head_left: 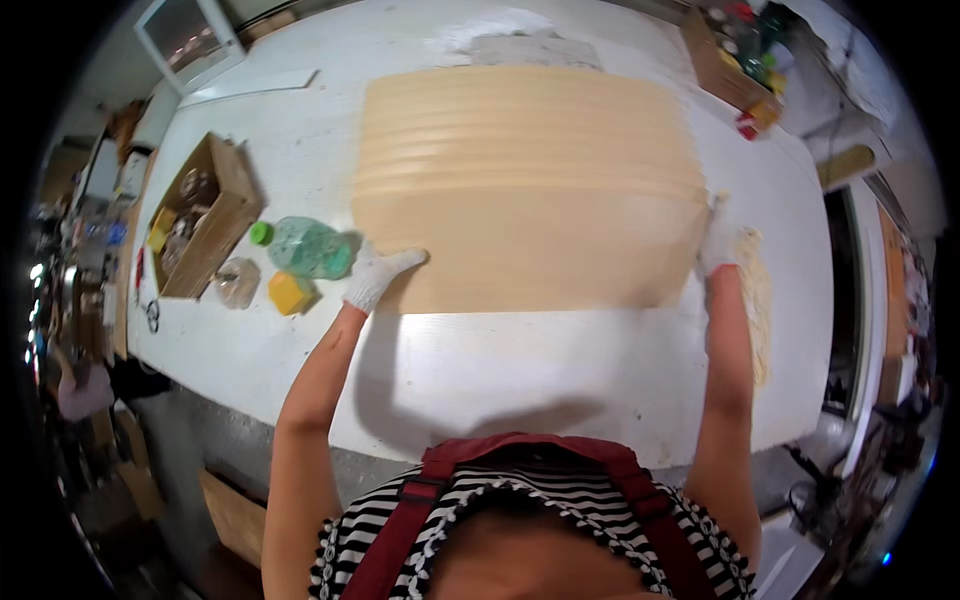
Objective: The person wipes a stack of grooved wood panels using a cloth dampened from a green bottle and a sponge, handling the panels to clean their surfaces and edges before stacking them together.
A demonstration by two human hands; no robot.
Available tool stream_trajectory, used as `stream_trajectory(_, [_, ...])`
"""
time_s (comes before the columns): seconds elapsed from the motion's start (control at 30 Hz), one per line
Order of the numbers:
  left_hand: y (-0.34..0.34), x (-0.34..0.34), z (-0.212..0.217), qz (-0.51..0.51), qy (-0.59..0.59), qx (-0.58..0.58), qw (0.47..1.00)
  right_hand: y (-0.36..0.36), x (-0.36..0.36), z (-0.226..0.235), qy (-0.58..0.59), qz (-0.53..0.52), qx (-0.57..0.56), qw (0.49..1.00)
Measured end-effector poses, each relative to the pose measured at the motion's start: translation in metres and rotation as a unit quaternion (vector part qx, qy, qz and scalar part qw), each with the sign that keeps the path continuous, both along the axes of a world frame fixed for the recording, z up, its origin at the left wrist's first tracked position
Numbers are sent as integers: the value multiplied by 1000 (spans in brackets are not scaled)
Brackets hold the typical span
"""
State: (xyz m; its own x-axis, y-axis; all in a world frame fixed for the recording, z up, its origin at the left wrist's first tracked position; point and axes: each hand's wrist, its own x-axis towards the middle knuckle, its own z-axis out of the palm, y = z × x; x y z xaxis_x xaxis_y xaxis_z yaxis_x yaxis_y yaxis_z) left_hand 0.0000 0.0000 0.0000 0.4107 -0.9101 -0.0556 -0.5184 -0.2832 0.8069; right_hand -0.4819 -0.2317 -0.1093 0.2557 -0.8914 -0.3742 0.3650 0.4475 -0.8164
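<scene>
A wide stack of thin tan sheets (530, 240) lies across the middle of the white table, its far part fanned into narrow overlapping steps. My left hand (380, 273), in a white knit glove, grips the left edge near the front corner, thumb stretched over the top and the other fingers mostly hidden. At the opposite edge, my right hand (718, 240), also gloved, is closed against the side of the sheets; it is blurred and its thumb is hard to make out. Shadows fall on the table in front of the sheets' near edge.
Left of the sheets lie a green-tinted plastic bottle (310, 248), a yellow block (290, 293), a small clear bag (238, 283) and an open wooden box (222, 215). Along the right lies a cream cloth strip (758, 310). A cardboard box (722, 68) stands far right.
</scene>
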Motion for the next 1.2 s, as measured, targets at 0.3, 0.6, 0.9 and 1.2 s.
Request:
stream_trajectory(0.3, [-29, -101, -52, -24, 299, -4, 954, -41, -109, 69, 29, -21, 6, 999])
stream_trajectory(0.6, [-31, -103, -54, -21, 310, -22, 950, -44, -125, 51, 46, 11, -24, 999])
stream_trajectory(0.9, [-4, -117, -97, 61, 175, -143, 972, -32, -149, 39, 397, -253, -317, 823])
stream_trajectory(1.2, [108, -101, -51, 304, 21, -230, 924, 144, -198, 81, 672, -146, -358, 632])
